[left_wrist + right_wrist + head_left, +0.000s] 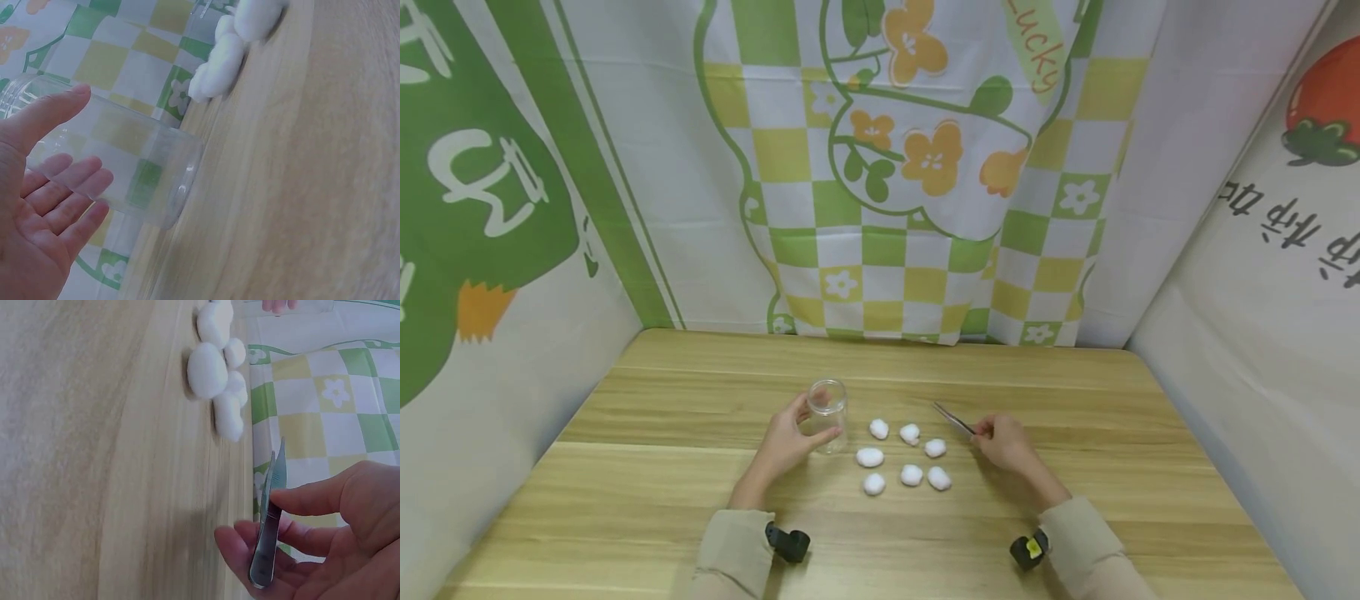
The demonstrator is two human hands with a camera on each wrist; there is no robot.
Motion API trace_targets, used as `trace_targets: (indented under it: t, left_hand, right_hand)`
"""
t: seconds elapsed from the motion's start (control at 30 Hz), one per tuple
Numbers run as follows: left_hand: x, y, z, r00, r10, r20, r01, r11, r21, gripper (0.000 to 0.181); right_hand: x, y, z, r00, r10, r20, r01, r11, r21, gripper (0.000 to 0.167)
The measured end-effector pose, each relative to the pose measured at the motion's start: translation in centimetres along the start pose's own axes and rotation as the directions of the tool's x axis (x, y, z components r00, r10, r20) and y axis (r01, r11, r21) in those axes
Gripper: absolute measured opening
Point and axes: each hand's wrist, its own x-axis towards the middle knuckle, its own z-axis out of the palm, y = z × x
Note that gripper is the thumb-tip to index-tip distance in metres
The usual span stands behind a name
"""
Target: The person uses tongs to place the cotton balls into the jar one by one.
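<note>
My left hand [785, 442] holds a clear, lidless jar [831, 417] that stands upright on the table. In the left wrist view the thumb lies on the near side of the jar [147, 156], with the fingers seen through its wall; nothing shows inside. Metal tweezers [269, 534] are pinched between the thumb and fingers of my right hand [1006, 443], their tips slightly apart and nothing between them. In the head view the tweezers point away to the upper left. Several white cotton balls [912, 475] lie loosely grouped between the two hands.
The wooden table [647, 467] carries all of these things. A checked, flowered cloth [880, 283] hangs behind its far edge, and printed cloths line the left and right sides. A small black camera is strapped to each wrist.
</note>
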Motion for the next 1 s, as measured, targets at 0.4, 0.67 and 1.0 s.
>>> trace_targets:
  t: [0.4,0.67,1.0]
  left_hand:
    - [0.0,0.0,-0.1,1.0,0.021,0.006,-0.02,1.0,-0.021,0.07]
    - [0.0,-0.1,0.0,0.999,0.026,0.027,-0.024,0.999,-0.048,0.071]
    - [0.2,-0.2,0.5,0.998,0.041,0.05,-0.037,0.996,-0.081,0.07]
  right_hand:
    - [-0.6,0.5,-0.2,0.995,-0.069,0.067,0.062,0.993,0.1,0.004]
    - [-0.7,1.0,-0.5,0.985,-0.158,0.065,0.155,0.986,0.053,0.009]
    - [-0.8,1.5,-0.9,0.971,-0.229,0.062,0.23,0.973,-0.003,0.018]
